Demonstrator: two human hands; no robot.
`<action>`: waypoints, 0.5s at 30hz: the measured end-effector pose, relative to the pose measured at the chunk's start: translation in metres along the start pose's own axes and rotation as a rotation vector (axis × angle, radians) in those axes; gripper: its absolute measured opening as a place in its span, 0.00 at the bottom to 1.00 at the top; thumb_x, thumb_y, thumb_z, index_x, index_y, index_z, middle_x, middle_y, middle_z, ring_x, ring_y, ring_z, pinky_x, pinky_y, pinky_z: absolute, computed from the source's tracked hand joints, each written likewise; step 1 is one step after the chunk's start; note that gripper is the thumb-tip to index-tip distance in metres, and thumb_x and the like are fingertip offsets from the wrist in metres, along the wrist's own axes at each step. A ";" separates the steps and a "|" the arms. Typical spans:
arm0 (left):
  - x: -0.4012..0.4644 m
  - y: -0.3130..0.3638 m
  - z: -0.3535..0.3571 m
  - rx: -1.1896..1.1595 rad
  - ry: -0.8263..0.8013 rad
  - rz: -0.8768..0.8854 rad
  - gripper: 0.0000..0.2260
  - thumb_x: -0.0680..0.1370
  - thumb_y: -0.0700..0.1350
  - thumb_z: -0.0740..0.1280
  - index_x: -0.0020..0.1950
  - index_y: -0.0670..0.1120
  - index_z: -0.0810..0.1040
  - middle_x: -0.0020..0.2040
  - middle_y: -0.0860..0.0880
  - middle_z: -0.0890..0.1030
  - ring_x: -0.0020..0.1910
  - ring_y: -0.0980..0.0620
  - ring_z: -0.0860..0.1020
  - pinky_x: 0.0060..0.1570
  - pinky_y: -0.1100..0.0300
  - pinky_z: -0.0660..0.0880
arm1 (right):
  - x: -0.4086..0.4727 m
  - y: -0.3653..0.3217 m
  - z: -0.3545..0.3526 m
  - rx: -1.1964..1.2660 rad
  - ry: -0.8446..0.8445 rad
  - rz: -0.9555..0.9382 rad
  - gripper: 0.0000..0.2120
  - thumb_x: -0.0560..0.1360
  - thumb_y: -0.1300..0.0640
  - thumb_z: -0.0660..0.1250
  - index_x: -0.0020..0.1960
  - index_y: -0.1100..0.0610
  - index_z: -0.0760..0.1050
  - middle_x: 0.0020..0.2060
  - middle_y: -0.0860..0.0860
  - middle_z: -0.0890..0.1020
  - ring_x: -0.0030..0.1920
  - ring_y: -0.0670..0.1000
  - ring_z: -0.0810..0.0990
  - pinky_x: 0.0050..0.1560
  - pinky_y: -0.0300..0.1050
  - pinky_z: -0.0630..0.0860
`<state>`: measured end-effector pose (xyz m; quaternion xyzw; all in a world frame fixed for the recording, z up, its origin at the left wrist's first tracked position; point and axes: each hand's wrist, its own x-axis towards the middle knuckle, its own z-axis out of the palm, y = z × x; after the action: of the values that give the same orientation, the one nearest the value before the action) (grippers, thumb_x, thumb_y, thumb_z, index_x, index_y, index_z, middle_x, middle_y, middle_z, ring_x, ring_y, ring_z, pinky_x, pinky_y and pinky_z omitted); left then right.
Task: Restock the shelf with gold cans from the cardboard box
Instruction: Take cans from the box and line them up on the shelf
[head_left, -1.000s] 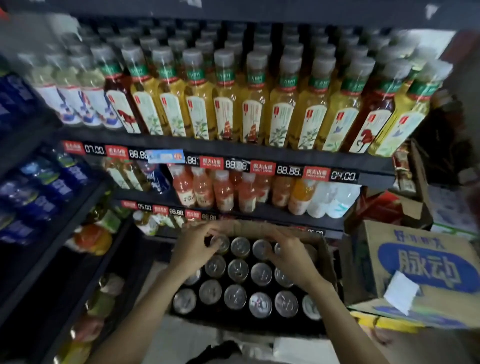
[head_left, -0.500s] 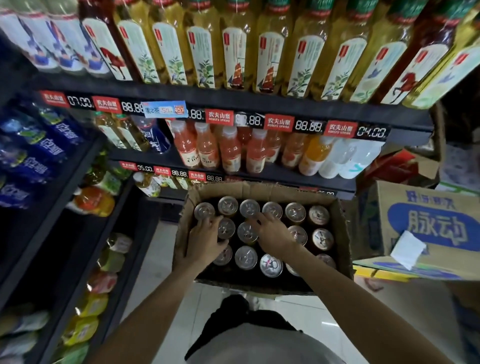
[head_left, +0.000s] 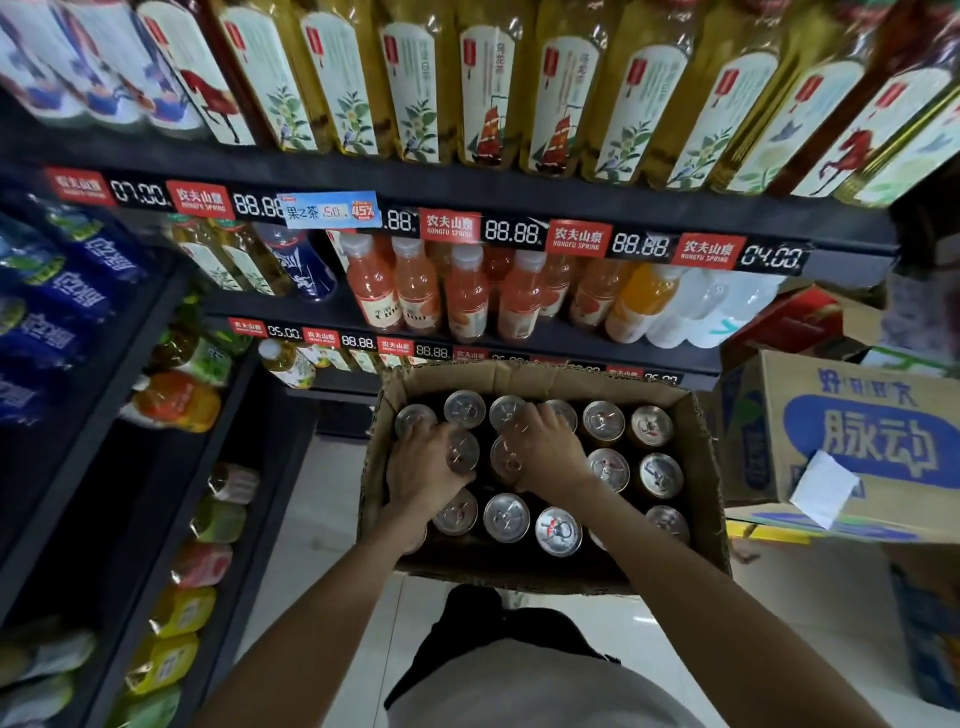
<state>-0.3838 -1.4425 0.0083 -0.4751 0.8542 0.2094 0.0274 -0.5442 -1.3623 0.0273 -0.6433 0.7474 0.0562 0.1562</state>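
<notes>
An open cardboard box (head_left: 701, 467) sits in front of me, below the shelves, filled with several upright gold cans showing silver tops (head_left: 558, 530). My left hand (head_left: 421, 470) reaches into the box's left side and grips a can (head_left: 462, 449) from above. My right hand (head_left: 545, 452) is in the middle of the box, fingers curled round another can (head_left: 506, 457). Both cans look slightly raised and blurred. The dark shelf (head_left: 519, 343) with price tags runs just behind the box.
Tall tea bottles (head_left: 493, 98) fill the top shelf, orange juice bottles (head_left: 415, 286) the one below. A blue-printed carton (head_left: 857, 441) stands right of the box. A side rack of bottles (head_left: 176, 400) lines the left. Pale tiled floor (head_left: 322, 519) lies below.
The camera has tilted down and drawn nearer the box. Both hands have closed onto cans in the box's left and middle rows, and those cans now appear lifted slightly.
</notes>
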 end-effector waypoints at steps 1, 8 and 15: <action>-0.005 -0.003 -0.008 -0.046 0.050 0.030 0.29 0.66 0.60 0.73 0.64 0.55 0.71 0.63 0.51 0.71 0.63 0.49 0.70 0.53 0.55 0.73 | -0.008 0.003 -0.009 0.101 0.041 0.023 0.32 0.66 0.52 0.75 0.67 0.54 0.68 0.65 0.56 0.68 0.64 0.58 0.66 0.63 0.51 0.68; -0.024 0.014 -0.098 -0.868 0.252 0.080 0.26 0.64 0.51 0.78 0.59 0.55 0.76 0.56 0.56 0.73 0.57 0.56 0.75 0.55 0.57 0.75 | -0.063 0.018 -0.108 1.283 0.243 0.175 0.26 0.63 0.59 0.78 0.58 0.52 0.72 0.50 0.44 0.80 0.49 0.43 0.80 0.45 0.35 0.77; -0.015 0.068 -0.214 -1.182 0.187 0.197 0.20 0.63 0.59 0.75 0.53 0.62 0.78 0.58 0.55 0.78 0.59 0.53 0.76 0.49 0.61 0.75 | -0.066 0.013 -0.208 1.508 0.393 0.040 0.22 0.62 0.44 0.77 0.53 0.46 0.77 0.50 0.47 0.84 0.55 0.50 0.81 0.49 0.45 0.78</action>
<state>-0.3991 -1.4814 0.2293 -0.3449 0.6319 0.6074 -0.3360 -0.5821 -1.3573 0.2427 -0.3480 0.6091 -0.5794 0.4150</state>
